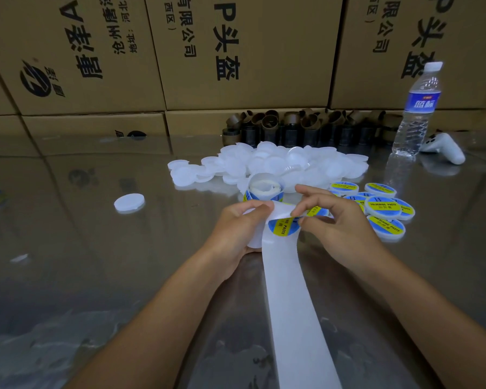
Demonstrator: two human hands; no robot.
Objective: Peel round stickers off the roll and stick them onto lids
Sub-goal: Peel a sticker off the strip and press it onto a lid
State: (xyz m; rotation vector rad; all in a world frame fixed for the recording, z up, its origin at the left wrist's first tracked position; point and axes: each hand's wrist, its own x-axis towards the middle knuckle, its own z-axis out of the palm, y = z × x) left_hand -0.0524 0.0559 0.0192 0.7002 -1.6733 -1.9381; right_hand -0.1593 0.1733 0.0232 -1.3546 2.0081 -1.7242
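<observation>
While one lid (252, 240) in left grip (236, 228), one sticker (281, 227) pinched in right grip (335, 228); one roll (264, 191) beyond.

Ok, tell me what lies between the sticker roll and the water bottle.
In the head view, the heap of plain white lids covers most of the stretch from the sticker roll to the water bottle.

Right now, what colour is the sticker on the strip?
Sticker: blue, yellow band, black text; head view.
</observation>
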